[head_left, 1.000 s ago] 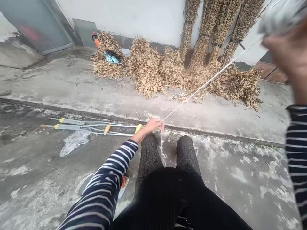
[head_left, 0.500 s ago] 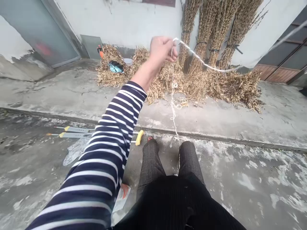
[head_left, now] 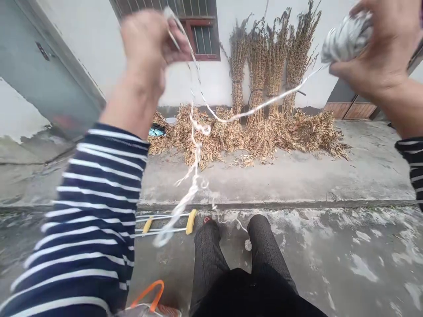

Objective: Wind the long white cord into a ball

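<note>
My left hand (head_left: 150, 42) is raised high at the upper left, fingers pinched on a white string (head_left: 251, 110). From it a loose tail of the string dangles down in curls toward my knees. The string also sags across to my right hand (head_left: 380, 48) at the upper right, which grips a grey-white ball of string (head_left: 346, 37). Both arms wear dark sleeves with white stripes. My legs in dark trousers (head_left: 231, 264) stretch forward on the wet concrete below.
Dry bean stalks (head_left: 251, 136) lie heaped along the white wall, with tied bundles (head_left: 264, 61) leaning upright behind. A crutch with yellow grips (head_left: 165, 224) lies by my left leg. An orange-handled container (head_left: 148, 299) sits at the bottom edge. A grey door (head_left: 36, 66) stands left.
My left hand rose from knee height to well above head level, drawing the string up. My right hand with the ball came back into view at upper right. The camera tilted upward.
</note>
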A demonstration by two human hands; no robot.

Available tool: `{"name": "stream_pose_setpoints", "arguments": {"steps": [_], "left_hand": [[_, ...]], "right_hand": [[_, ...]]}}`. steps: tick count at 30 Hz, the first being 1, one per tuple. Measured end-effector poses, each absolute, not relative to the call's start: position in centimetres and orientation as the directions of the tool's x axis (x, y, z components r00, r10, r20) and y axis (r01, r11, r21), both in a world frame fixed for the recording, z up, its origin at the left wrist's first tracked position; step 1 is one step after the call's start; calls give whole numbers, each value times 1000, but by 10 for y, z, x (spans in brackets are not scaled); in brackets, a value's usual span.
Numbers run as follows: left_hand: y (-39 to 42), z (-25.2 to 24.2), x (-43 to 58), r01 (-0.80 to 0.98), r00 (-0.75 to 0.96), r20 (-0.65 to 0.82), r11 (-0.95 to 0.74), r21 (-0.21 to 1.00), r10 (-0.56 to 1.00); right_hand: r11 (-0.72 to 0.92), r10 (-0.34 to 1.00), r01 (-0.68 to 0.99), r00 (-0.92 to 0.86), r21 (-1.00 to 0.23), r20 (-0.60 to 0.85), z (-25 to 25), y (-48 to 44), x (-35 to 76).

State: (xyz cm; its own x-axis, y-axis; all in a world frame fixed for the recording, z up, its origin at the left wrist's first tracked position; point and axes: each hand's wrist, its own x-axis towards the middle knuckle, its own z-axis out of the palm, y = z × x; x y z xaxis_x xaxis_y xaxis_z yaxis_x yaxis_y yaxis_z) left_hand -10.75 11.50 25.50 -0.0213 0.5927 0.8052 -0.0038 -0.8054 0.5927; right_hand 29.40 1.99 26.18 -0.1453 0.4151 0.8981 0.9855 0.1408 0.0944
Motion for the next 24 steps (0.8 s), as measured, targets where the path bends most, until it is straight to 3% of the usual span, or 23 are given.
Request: {"name": "stream_pose_setpoints", "arguments": {"steps": [2, 3, 5, 9, 12, 14, 16, 17, 19, 22, 24], "left_hand": [[111, 209, -87, -31, 14, 674, -674, 738, 738], [110, 183, -76, -12, 78, 549, -550, 835, 832], [114, 139, -56, 8, 116, 399, -402, 915, 910], [126, 122, -41, -131, 158, 482, -466, 875, 862], [125, 122, -54, -131, 200, 528, -511, 849, 825], [121, 95, -68, 11, 322, 411, -437, 899, 853], [119, 45, -86, 283, 460, 114, -267, 921, 881], [118, 17, -95, 390, 452, -21, -177, 903, 892], [117, -36, -115, 473, 270, -175, 28, 881, 947], [112, -89, -134, 487, 150, -219, 121, 865, 964], [106, -108, -133, 498, 162, -252, 141, 856, 954]], "right_hand": [[108, 465, 989, -144, 105, 874, 247, 16, 276], [147, 482, 981, -185, 129, 856, 239, 15, 269], [250, 518, 953, -279, 169, 808, 226, 14, 260], [334, 580, 928, -339, 163, 741, 210, 11, 250], [358, 596, 921, -352, 154, 722, 204, 8, 245], [373, 584, 915, -363, 157, 726, 200, 7, 242], [390, 566, 906, -377, 164, 733, 194, 8, 240], [399, 558, 900, -388, 173, 734, 192, 9, 238], [415, 545, 888, -419, 201, 726, 188, 11, 234], [420, 538, 874, -457, 244, 708, 185, 14, 224], [423, 531, 870, -465, 254, 708, 184, 14, 217]]}}
